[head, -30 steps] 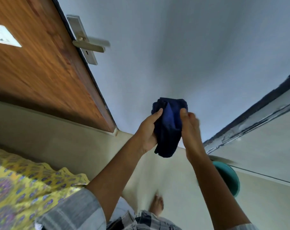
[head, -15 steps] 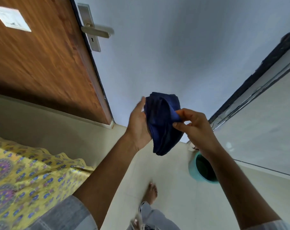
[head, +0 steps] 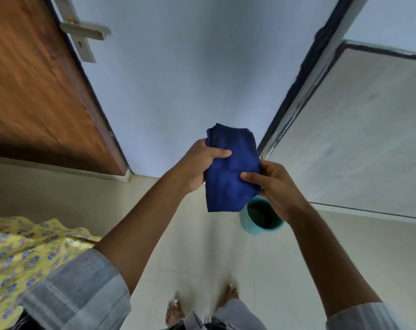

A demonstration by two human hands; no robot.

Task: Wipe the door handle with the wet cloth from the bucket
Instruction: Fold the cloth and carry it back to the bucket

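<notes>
Wooden door (head: 35,91): on your left, its metal handle (head: 83,32) sticking out at the edge.
Left hand (head: 200,163): your fingers are closed on the blue cloth (head: 230,170).
Right hand (head: 278,186): pinches the cloth's right edge.
Bucket (head: 250,225): teal, on the floor below the cloth.

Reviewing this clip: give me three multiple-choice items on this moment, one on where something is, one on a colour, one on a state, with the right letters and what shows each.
1. Where is the door handle?
A) upper left, on the wooden door's edge
B) beside the bucket
C) lower right

2. What colour is the cloth?
A) yellow
B) dark blue
C) white

3. How is the cloth held?
A) lying in the bucket
B) in one hand only
C) in both hands

Answers: 1 A, it juts from the wooden door. 2 B, dark blue above the teal bucket. 3 C, the left hand and right hand both grip it.
</notes>
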